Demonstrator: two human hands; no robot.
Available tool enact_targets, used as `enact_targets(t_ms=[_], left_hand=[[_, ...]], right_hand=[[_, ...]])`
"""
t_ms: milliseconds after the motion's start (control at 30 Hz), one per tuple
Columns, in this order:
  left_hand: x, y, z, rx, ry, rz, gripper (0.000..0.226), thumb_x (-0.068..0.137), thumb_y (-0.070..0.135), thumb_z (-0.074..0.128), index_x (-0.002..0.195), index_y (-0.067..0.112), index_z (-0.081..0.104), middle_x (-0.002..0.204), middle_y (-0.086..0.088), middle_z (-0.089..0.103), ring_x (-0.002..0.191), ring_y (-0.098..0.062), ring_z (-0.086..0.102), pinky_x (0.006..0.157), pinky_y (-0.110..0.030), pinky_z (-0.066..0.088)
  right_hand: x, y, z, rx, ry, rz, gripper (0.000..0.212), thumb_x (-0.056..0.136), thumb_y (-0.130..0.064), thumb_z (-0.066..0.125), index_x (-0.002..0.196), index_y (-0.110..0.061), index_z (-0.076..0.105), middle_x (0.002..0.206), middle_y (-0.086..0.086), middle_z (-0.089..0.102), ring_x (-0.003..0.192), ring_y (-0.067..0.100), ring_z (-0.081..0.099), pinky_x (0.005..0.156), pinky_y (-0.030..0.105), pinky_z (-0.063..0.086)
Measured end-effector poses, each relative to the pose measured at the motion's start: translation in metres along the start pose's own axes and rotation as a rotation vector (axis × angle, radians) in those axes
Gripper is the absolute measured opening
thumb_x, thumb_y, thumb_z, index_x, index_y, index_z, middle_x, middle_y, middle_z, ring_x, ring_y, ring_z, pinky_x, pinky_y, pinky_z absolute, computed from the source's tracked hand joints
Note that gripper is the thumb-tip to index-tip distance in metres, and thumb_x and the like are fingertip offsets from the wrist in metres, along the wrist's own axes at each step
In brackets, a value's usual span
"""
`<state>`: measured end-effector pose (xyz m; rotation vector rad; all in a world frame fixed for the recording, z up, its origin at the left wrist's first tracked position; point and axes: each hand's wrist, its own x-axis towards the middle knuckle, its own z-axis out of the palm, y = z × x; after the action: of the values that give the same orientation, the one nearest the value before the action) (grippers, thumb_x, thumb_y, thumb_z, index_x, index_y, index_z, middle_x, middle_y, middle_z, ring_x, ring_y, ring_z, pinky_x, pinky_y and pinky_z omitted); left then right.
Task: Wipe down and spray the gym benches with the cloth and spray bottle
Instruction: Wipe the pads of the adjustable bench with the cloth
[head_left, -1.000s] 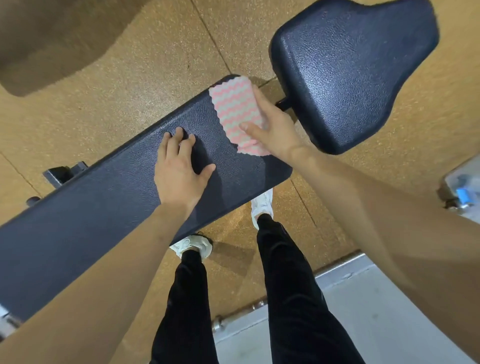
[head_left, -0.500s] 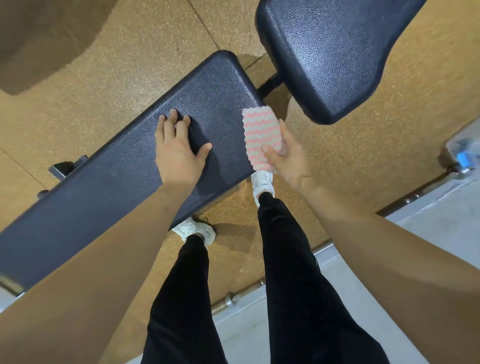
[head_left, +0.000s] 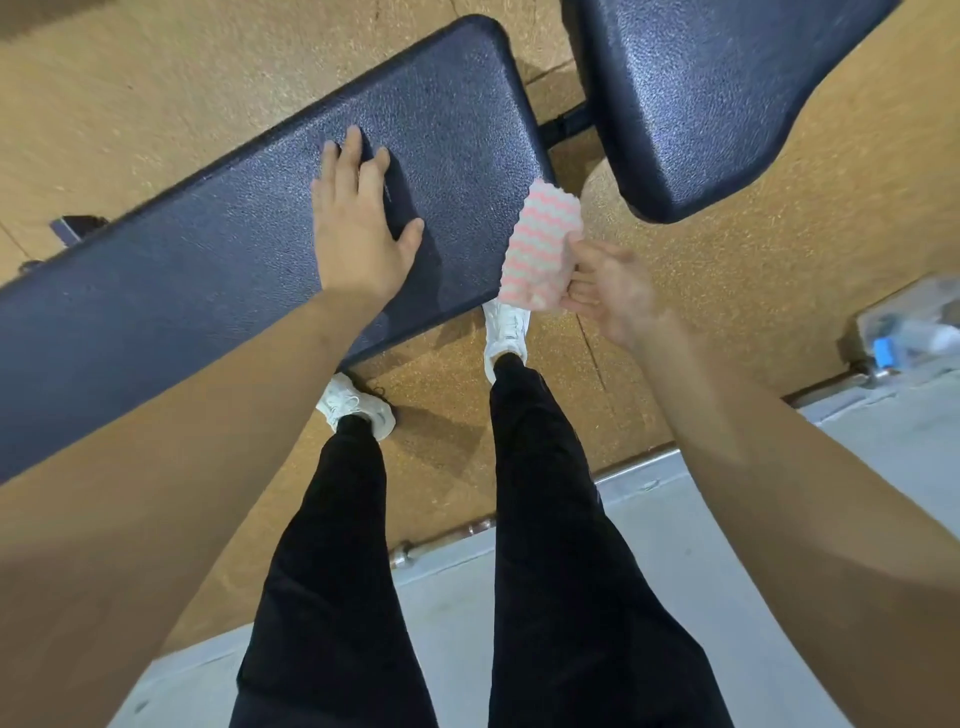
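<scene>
just off the bench (head_left: 218, 270) edge, the right hand (head_left: 608, 291) pinches the pink cloth (head_left: 540, 249); left hand (head_left: 358, 228) lies flat, fingers straight, on the bench pad.

A tan, speckled floor covering (head_left: 727, 322) is filling most of the view, with thin dark seams (head_left: 592, 353) running across it and a broad shadow (head_left: 47, 15) lying in the far left corner. Along the near side, a metal edging strip (head_left: 636, 464) with round fasteners (head_left: 402, 553) is separating it from a smooth, pale grey floor (head_left: 452, 623). Overhead light is casting soft shadows on the tan surface.
</scene>
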<state>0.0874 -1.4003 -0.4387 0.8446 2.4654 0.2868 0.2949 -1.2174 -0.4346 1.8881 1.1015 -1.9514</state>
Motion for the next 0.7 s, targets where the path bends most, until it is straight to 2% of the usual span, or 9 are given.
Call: enact_targets(t_ms=[67,133,233,300,367,433,500,600,700], left_hand=[[-0.004,0.005,0.003,0.010,-0.006,-0.029,0.073,0.092,0.033,0.070,0.154,0.011,0.040,0.169,-0.014,0.022,0.157,-0.040,0.016,0.127,-0.051,0.018],[-0.016,0.013,0.005,-0.007,0.051,-0.031,0.065,0.090,0.034,0.068,0.147,0.011,0.048,0.161,-0.016,0.036,0.150,-0.041,0.030,0.123,-0.048,0.026],[-0.059,0.029,0.018,-0.195,0.169,-0.059,0.038,0.086,0.028,0.067,0.121,0.012,0.064,0.127,-0.012,0.059,0.117,-0.034,0.055,0.103,-0.043,0.044],[-0.095,0.044,0.032,-0.411,0.048,-0.201,0.020,0.089,0.028,0.068,0.106,0.017,0.067,0.107,-0.002,0.066,0.099,-0.024,0.063,0.094,-0.043,0.051],[-0.119,0.060,0.041,-0.670,-0.134,-0.469,0.008,0.090,0.033,0.072,0.093,0.026,0.070,0.092,0.007,0.070,0.089,-0.016,0.066,0.092,-0.041,0.056],[-0.125,0.075,0.046,-0.933,-0.244,-0.772,0.011,0.092,0.034,0.075,0.092,0.024,0.072,0.096,0.002,0.075,0.085,-0.013,0.065,0.095,-0.035,0.055],[-0.118,0.091,0.048,-1.197,-0.355,-1.037,0.023,0.093,0.038,0.074,0.105,0.019,0.071,0.115,-0.004,0.076,0.088,-0.013,0.063,0.089,-0.030,0.051],[-0.099,0.109,0.055,-1.477,-0.507,-1.161,0.043,0.091,0.054,0.070,0.124,0.026,0.067,0.122,0.008,0.072,0.109,-0.010,0.064,0.093,-0.026,0.049],[-0.078,0.121,0.064,-1.709,-0.475,-1.215,0.030,0.094,0.047,0.071,0.119,0.030,0.068,0.110,0.014,0.074,0.104,-0.003,0.063,0.098,-0.020,0.046]], right_hand=[[0.004,-0.007,0.004,0.050,0.001,0.023,0.043,0.093,-0.025,0.074,0.130,-0.010,0.060,0.110,0.011,0.075,0.097,0.027,0.075,0.080,0.038,0.063],[0.003,-0.009,0.016,0.118,0.034,0.028,0.029,0.093,-0.020,0.075,0.118,-0.010,0.065,0.109,0.014,0.075,0.095,0.030,0.076,0.085,0.046,0.063],[-0.001,-0.001,0.029,0.163,0.077,0.060,0.028,0.094,-0.024,0.072,0.117,-0.009,0.065,0.111,0.012,0.075,0.097,0.027,0.075,0.083,0.042,0.063],[-0.002,0.005,0.030,0.120,0.050,0.095,0.036,0.093,-0.031,0.074,0.120,-0.009,0.064,0.114,0.012,0.074,0.097,0.024,0.075,0.081,0.037,0.064],[-0.002,0.005,0.027,0.025,0.018,0.124,0.040,0.091,-0.036,0.075,0.119,-0.011,0.063,0.113,0.009,0.074,0.096,0.021,0.075,0.085,0.037,0.063],[-0.002,-0.002,0.021,-0.085,-0.023,0.153,0.048,0.089,-0.042,0.076,0.124,-0.012,0.061,0.109,0.004,0.074,0.094,0.017,0.074,0.092,0.038,0.060],[0.001,-0.012,0.014,-0.174,-0.032,0.169,0.052,0.085,-0.044,0.079,0.122,-0.012,0.062,0.103,0.003,0.076,0.093,0.016,0.074,0.095,0.040,0.058],[0.004,-0.021,0.009,-0.239,-0.062,0.204,0.045,0.084,-0.041,0.080,0.115,-0.013,0.065,0.098,0.005,0.079,0.091,0.018,0.076,0.093,0.040,0.058],[0.007,-0.023,0.010,-0.240,-0.088,0.230,0.048,0.085,-0.040,0.080,0.121,-0.011,0.065,0.101,0.006,0.079,0.088,0.018,0.077,0.091,0.040,0.059]])
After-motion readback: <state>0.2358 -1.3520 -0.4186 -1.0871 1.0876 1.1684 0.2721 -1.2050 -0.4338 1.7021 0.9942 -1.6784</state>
